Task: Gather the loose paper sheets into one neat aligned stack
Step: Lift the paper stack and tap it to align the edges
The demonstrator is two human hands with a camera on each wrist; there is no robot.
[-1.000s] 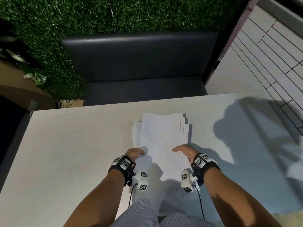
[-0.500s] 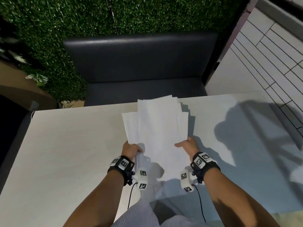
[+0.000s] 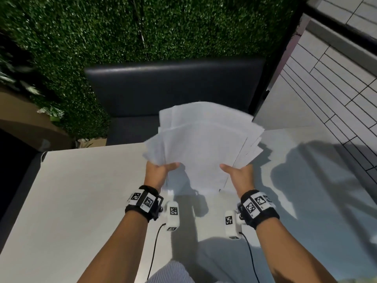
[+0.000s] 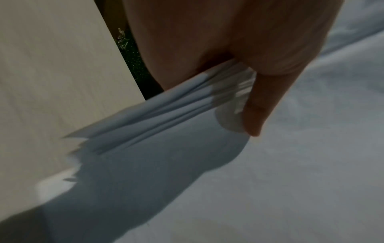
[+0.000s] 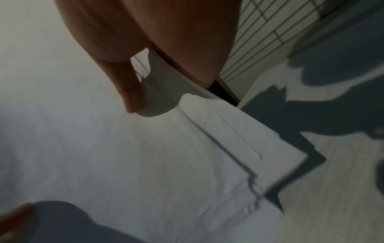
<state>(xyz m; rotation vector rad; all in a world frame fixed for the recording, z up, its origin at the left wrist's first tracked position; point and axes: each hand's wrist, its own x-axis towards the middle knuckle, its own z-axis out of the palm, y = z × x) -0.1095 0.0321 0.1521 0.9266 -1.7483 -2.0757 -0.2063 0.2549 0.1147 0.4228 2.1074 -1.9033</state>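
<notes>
Both hands hold the bundle of paper sheets (image 3: 204,144) tilted up above the white table (image 3: 85,190), its far end fanned out toward the dark bench (image 3: 173,84) beyond the table's far edge. The left hand (image 3: 158,173) pinches the bundle's near left edge, thumb on top and fingers curled underneath; the left wrist view shows several sheet edges bunched and staggered in that pinch. The right hand (image 3: 238,175) grips the near right edge the same way, thumb across the top sheet. The sheets are gathered but far from square: corners splay at left and right of the bundle. The likely trouble is a sheet slipping free, since the outer ones seem caught only by a corner and the far end hangs unsupported. Tapping the bundle on the table with so uneven a grip could also crumple the lower edges or leave the skew locked in.
</notes>
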